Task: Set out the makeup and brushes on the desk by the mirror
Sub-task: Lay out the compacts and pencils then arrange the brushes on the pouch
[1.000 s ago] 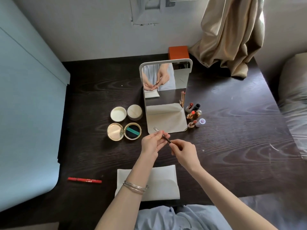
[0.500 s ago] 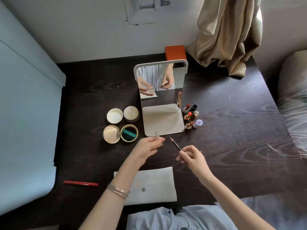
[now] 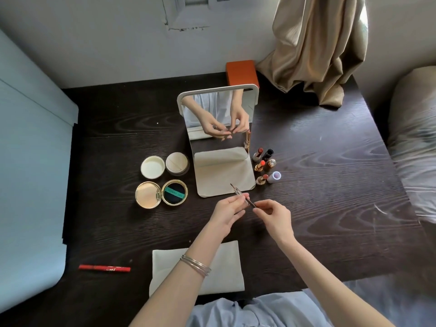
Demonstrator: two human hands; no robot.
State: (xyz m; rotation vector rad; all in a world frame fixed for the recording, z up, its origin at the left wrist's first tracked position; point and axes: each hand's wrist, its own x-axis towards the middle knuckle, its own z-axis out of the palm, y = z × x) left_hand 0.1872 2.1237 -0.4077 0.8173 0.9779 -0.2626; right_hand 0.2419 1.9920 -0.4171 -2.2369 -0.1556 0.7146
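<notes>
Head: brush (image 3: 240, 195) tip toward mirror (image 3: 218, 114)

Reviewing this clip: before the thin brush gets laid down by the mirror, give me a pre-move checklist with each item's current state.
1. Thin brush held: ok, left hand and right hand both pinch it.
2. Brush clear of the desk: ok, raised above it.
3. Brush cap on or off: cannot tell.
4. Free desk beside the mirror: ok, bare wood right of the lipsticks.
5. Lipsticks upright: ok.
6. Red pencil placed near mirror: not ok, lies apart at the near left.
</notes>
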